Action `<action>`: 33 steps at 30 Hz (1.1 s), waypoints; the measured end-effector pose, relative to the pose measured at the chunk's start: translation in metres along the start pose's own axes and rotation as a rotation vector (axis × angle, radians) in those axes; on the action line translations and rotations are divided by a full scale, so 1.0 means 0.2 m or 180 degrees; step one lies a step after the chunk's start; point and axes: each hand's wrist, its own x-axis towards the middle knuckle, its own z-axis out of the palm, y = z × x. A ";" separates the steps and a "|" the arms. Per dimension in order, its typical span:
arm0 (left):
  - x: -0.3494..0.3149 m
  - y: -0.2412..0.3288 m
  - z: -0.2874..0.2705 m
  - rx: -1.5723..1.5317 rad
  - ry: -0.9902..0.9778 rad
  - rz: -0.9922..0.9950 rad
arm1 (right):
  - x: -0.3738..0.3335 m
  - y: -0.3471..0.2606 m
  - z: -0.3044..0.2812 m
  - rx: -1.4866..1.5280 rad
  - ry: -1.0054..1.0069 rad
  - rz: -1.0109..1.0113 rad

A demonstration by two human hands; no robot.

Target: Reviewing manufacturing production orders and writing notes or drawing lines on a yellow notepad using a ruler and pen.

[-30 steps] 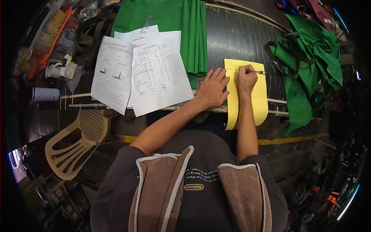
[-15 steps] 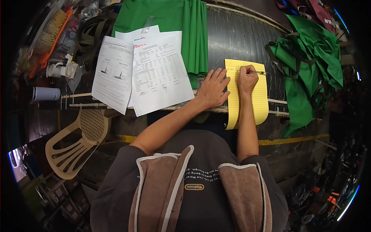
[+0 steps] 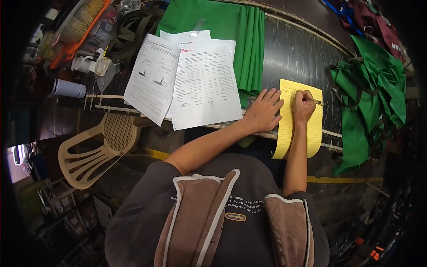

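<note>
A yellow lined pad (image 3: 313, 127) lies at the near edge of the dark table, its lower end curling down over the edge. My right hand (image 3: 304, 107) is closed around a pen (image 3: 318, 102) and rests on the upper part of the pad, near a short line of writing. The pen's tip is hidden by my fingers. My left hand (image 3: 264, 112) lies flat with fingers spread on the table, its fingertips by the pad's left edge. Left of it are printed white sheets (image 3: 207, 98), partly on folded green fabric (image 3: 251, 49).
Green bags with dark straps (image 3: 378, 89) lie at the right, with maroon fabric (image 3: 371, 26) behind. A white cylinder (image 3: 69, 88), rolled dark webbing (image 3: 133, 33) and an orange-rimmed bin (image 3: 82, 26) stand at the left. A beige plastic chair (image 3: 95, 149) is below the table edge.
The whole view has shifted and tilted, so the table's things appear farther right. My right hand still holds the pen on the pad; my left hand stays flat beside it.
</note>
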 end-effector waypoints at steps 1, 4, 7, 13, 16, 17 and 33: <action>0.00 0.00 0.00 -0.0018 0.0017 0.0007 | 0.00 0.00 0.00 0.0004 0.0000 0.0004; 0.00 -0.01 0.00 -0.0007 0.0016 0.0003 | 0.01 0.01 0.00 -0.0011 -0.0004 -0.0050; 0.00 0.00 0.00 -0.0025 0.0057 0.0013 | 0.05 -0.02 -0.02 -0.0091 -0.0233 0.0167; 0.02 0.02 0.02 -0.0141 -0.0014 0.0018 | 0.09 0.00 -0.08 0.0059 -0.0415 0.0427; 0.02 0.00 0.00 -0.0095 -0.0102 -0.0081 | 0.07 0.15 0.00 0.0455 -0.0161 0.0126; 0.01 -0.01 0.00 -0.0039 -0.0173 -0.0117 | 0.06 0.14 0.01 0.0429 -0.0159 0.0339; 0.01 -0.01 0.01 0.0049 -0.0147 -0.0003 | 0.05 0.02 -0.01 0.0181 0.0146 0.0281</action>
